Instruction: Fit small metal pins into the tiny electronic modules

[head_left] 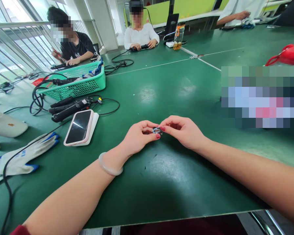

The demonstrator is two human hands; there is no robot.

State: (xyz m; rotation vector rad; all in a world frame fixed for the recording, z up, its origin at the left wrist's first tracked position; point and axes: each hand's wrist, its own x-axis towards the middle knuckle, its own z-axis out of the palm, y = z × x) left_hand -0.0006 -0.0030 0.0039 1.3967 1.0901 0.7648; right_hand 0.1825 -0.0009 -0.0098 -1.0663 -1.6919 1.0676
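Note:
Over the middle of the green table (166,176), my left hand (138,137) and my right hand (182,130) meet fingertip to fingertip. Both pinch a tiny dark part with a metallic glint (156,130) held just above the table top. The fingers of each hand are curled closed around it. A pale bangle (110,166) circles my left wrist.
A phone in a pink case (78,127) lies to the left on a white pad, with black tools and cables (68,109) behind it. A green basket (75,81) stands farther back. A white glove (22,156) lies at left. Other people sit at the far side.

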